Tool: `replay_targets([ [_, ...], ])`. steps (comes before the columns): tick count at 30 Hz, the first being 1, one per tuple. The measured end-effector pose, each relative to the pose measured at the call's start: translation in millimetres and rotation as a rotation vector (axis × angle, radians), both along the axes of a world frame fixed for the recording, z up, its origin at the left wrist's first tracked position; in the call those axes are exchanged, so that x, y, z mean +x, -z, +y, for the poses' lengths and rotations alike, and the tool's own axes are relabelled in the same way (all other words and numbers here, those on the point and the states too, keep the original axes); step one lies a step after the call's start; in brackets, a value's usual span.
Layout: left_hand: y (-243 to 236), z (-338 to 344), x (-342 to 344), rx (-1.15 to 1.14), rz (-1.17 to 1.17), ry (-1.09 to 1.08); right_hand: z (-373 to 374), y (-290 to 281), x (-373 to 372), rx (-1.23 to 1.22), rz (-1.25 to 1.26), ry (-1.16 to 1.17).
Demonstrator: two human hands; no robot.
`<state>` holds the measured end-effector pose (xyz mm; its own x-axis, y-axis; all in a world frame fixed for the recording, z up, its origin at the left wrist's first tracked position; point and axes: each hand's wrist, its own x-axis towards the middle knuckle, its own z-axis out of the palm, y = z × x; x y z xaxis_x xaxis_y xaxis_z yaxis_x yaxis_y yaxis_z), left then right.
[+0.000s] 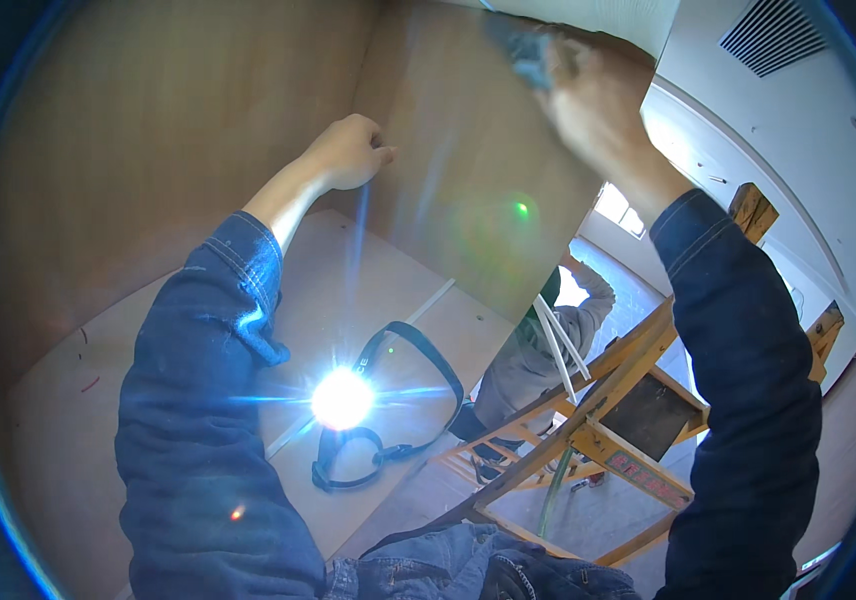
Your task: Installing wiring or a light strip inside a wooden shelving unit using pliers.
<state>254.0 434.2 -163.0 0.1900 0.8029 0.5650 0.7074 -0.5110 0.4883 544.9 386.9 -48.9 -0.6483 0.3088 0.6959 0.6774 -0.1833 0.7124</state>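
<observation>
My left hand point(346, 152), fingers curled, is near the inner corner of a wooden panel box point(198, 100); anything in its fingers is too small to make out. My right hand point(583, 90) is raised at the upper edge of the right wooden panel point(468, 180), closed on a blurred grey object point(523, 55) too unclear to name. Below, a pale board point(148, 400) carries a shining headlamp point(343, 398) with its dark strap looped beside it, lying across a thin white strip point(438, 295).
A wooden stepladder point(618, 350) stands below at right. Behind it, another person point(518, 370) in grey clothing works near thin white strips point(556, 340). A white ceiling point(798, 130) with a vent point(768, 35) is at upper right, with timber posts point(751, 208) beside it.
</observation>
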Motion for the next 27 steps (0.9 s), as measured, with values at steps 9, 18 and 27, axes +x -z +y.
replay_targets([
  [9,1.3,1.9,-0.7,0.014,0.052,-0.011,-9.9,-13.1,9.7,0.029,0.058,-0.083],
  [18,2.5,1.7,0.9,0.002,0.036,-0.008,0.3,-7.3,10.0,-0.012,0.009,-0.073],
  [27,0.3,1.5,-4.0,0.004,0.032,-0.014,-11.4,-10.7,2.8,-0.018,0.052,-0.029],
])
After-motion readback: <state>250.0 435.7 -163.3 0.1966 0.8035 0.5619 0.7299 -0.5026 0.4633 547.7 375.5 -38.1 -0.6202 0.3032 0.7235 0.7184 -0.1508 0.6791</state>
